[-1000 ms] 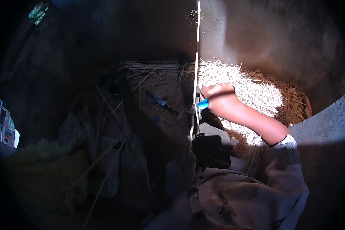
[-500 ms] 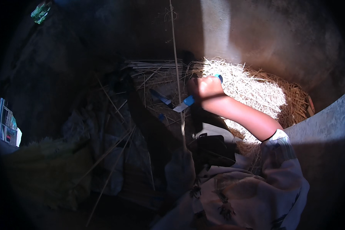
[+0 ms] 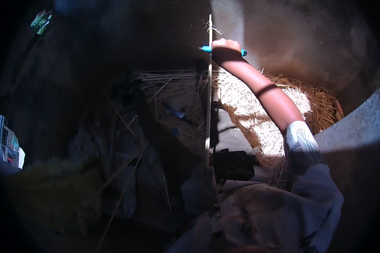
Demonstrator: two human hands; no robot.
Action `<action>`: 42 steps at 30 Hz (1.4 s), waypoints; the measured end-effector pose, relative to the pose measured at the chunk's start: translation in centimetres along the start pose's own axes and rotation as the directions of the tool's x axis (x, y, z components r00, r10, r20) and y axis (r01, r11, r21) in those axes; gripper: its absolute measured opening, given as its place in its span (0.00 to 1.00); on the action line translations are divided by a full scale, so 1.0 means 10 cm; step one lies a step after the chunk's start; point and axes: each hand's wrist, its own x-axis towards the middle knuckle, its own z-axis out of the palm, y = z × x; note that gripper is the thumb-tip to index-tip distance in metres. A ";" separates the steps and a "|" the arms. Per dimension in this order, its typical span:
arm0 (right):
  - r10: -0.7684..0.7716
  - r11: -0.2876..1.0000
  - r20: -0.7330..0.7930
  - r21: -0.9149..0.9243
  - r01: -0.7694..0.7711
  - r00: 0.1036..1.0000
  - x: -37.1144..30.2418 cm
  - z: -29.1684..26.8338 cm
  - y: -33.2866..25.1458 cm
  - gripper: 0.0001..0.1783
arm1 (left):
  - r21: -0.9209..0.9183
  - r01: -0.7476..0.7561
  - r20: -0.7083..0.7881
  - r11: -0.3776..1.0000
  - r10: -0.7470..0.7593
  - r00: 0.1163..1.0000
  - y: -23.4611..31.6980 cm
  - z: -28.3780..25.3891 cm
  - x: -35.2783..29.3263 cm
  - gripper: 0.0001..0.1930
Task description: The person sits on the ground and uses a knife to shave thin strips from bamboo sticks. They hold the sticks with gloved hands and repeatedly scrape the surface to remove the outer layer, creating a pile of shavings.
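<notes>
A thin pale strip (image 3: 209,101) stands nearly upright, from the top centre of the frame to just below the middle, with fine curled fibres near its top end. The right hand (image 3: 226,47), upper centre, is clenched around a blue-handled tool (image 3: 206,49), whose left end crosses the strip; its other end pokes out right of the fist. The strip's lower end runs into deep shadow, where the left hand cannot be made out, so I cannot tell how its fingers stand.

Below the right forearm, a heap of shavings (image 3: 240,97) lies sunlit, its right part darker. Left of the strip, in shade, are a long narrow blade-like object (image 3: 174,110) and a bundle of slats (image 3: 169,76). A black object (image 3: 234,163) sits low centre, above patterned cloth (image 3: 261,206). A dim yellowish sack (image 3: 50,194) fills the lower left; a wall (image 3: 291,38) rises behind.
</notes>
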 end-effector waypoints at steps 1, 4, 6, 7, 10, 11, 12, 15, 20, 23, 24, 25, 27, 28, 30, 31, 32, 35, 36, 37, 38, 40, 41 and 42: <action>-0.059 0.998 0.128 0.018 0.058 0.990 -0.13 0.06 -0.11 0.08 | -0.017 0.054 -0.010 0.998 -0.054 0.998 0.00 -0.01 0.01 0.07; -0.379 0.897 -0.050 0.224 0.380 0.924 -0.94 0.24 -0.17 0.05 | 0.014 0.056 -0.049 0.998 -0.055 0.997 -0.25 0.20 -0.01 0.09; -0.369 0.929 0.141 0.086 0.360 0.919 -1.33 0.18 -0.41 0.07 | -0.005 0.090 -0.035 0.996 -0.090 0.995 -0.25 0.18 -0.06 0.10; -0.380 0.925 0.148 0.092 0.370 0.913 -1.38 0.14 -0.39 0.07 | -0.081 0.129 -0.006 0.988 -0.130 0.992 -0.21 0.14 -0.03 0.10; -0.212 0.976 0.277 0.104 0.190 0.937 -1.26 0.01 -0.28 0.07 | -0.191 0.160 0.055 0.969 -0.152 0.987 -0.10 0.05 0.03 0.08; -0.215 0.970 0.122 0.139 0.198 0.969 -1.20 0.14 -0.11 0.07 | -0.215 0.149 0.069 0.965 -0.137 0.988 -0.08 0.04 0.04 0.08; -0.167 0.981 0.109 0.118 0.154 0.980 -1.09 0.16 -0.07 0.07 | -0.229 0.145 0.058 0.963 -0.135 0.989 -0.09 0.06 0.04 0.08; -0.212 0.971 0.127 0.136 0.195 0.969 -1.31 0.15 -0.18 0.08 | -0.249 0.114 0.019 0.962 -0.113 0.993 -0.18 0.16 0.03 0.08; -0.153 0.984 0.326 0.140 0.112 0.933 -1.41 0.07 -0.36 0.08 | -0.206 -0.034 -0.016 0.978 0.031 0.999 -0.25 0.13 -0.04 0.06; 0.046 0.986 0.128 0.153 -0.065 0.991 -0.92 0.12 0.16 0.09 | -0.247 -0.048 0.054 0.968 0.063 0.997 -0.14 0.11 -0.07 0.06; 0.099 0.979 0.085 0.169 -0.113 0.991 -0.81 0.09 0.29 0.09 | -0.268 0.009 0.084 0.963 0.014 0.996 -0.11 0.13 -0.07 0.06; 0.095 0.979 0.063 0.176 -0.105 0.993 -0.79 0.08 0.35 0.08 | -0.288 0.066 0.115 0.955 -0.034 0.993 -0.09 0.14 -0.09 0.06; 0.043 0.986 0.116 0.155 -0.061 0.992 -0.84 -0.02 0.33 0.08 | -0.278 0.103 0.149 0.955 -0.063 0.987 -0.11 0.17 -0.10 0.07; -0.002 0.991 0.197 0.132 -0.025 0.980 -1.00 -0.11 0.19 0.09 | -0.250 0.086 0.155 0.964 -0.048 0.987 -0.16 0.18 -0.10 0.07; -0.075 0.995 0.297 0.084 0.052 0.952 -1.34 -0.09 -0.11 0.06 | -0.188 -0.026 0.131 0.982 0.051 0.990 -0.19 0.17 -0.05 0.07; -0.217 0.976 0.270 0.092 0.199 0.938 -1.53 -0.06 -0.14 0.06 | -0.151 -0.117 0.103 0.982 0.134 0.986 -0.20 0.15 -0.01 0.07; -0.342 0.940 0.251 0.093 0.329 0.906 -1.66 -0.04 -0.12 0.06 | -0.114 -0.211 0.090 0.971 0.222 0.971 -0.20 0.14 0.01 0.07; 0.003 0.999 0.324 0.050 -0.021 0.946 -1.18 -0.18 0.00 0.09 | -0.327 -0.025 0.125 0.945 0.070 0.990 -0.20 0.14 -0.16 0.07; 0.101 0.985 0.248 0.108 -0.131 0.963 -1.02 -0.23 0.28 0.12 | -0.343 0.073 0.210 0.936 0.001 0.978 -0.17 0.15 -0.19 0.07; 0.052 0.977 0.184 0.194 -0.089 0.982 -0.88 -0.26 0.48 0.12 | -0.329 0.178 0.283 0.927 -0.083 0.956 -0.11 0.16 -0.21 0.07; 0.185 0.962 0.176 0.170 -0.215 0.967 -0.80 -0.25 0.55 0.10 | -0.306 0.282 0.351 0.910 -0.167 0.921 -0.07 0.15 -0.23 0.07; 0.111 0.974 0.158 0.177 -0.139 0.981 -0.95 -0.20 0.55 0.11 | -0.416 0.168 0.322 0.893 -0.028 0.946 -0.50 0.50 -0.33 0.07; 0.077 0.994 0.188 0.066 -0.091 0.979 -1.10 -0.27 0.42 0.10 | -0.375 0.037 0.284 0.926 0.077 0.956 -0.57 0.58 -0.30 0.07; 0.068 0.997 0.275 0.012 -0.074 0.959 -1.22 -0.18 0.26 0.10 | -0.296 -0.083 0.243 0.952 0.159 0.957 -0.60 0.59 -0.29 0.07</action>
